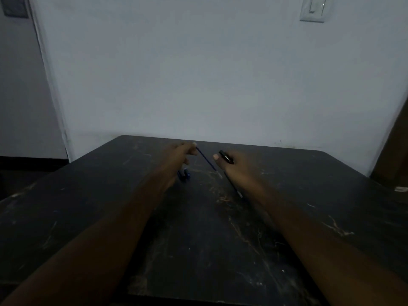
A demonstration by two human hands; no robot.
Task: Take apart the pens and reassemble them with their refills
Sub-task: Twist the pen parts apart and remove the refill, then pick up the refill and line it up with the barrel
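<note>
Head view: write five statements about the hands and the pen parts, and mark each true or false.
1. The left hand pinches the blue refill at its upper end. True.
2. The right hand holds nothing. False: it grips a black pen barrel.
3. Blue pen parts lie on the table by the left hand. True.
4. The blue refill sits inside the black pen barrel. False: it is outside the barrel, slanting down between the two hands.
5. A light switch is on the wall at the upper right. True.
</note>
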